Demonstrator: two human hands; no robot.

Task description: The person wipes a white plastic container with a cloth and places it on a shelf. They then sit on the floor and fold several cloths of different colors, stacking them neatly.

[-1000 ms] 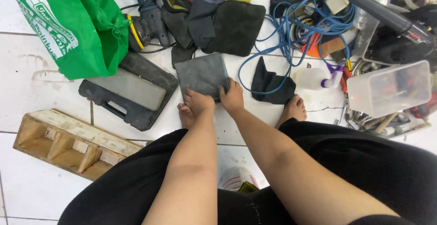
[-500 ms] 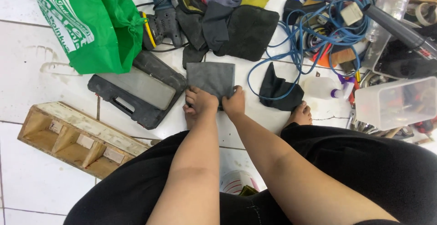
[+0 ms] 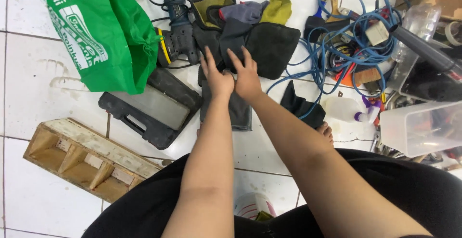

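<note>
My left hand [image 3: 215, 74] and my right hand [image 3: 246, 72] are stretched out side by side with the fingers spread. They hover over the near edge of a pile of dark cloths [image 3: 269, 45] on the white tile floor. A folded grey cloth [image 3: 239, 113] lies flat on the floor beneath my wrists. Neither hand grips anything. My bare toes [image 3: 326, 131] show beside my right forearm.
A green bag [image 3: 96, 31] lies at the left, with a black tool case [image 3: 149, 108] and a wooden rack [image 3: 82, 158] below it. A power tool [image 3: 175, 31] sits behind the cloths. Tangled blue cable [image 3: 346, 40], a white bottle [image 3: 341, 109] and a clear plastic box [image 3: 418, 127] crowd the right.
Both hands let go of the grey cloth they were pinching near my feet and reached forward, fingers spreading. The cloth now lies folded on the floor.
</note>
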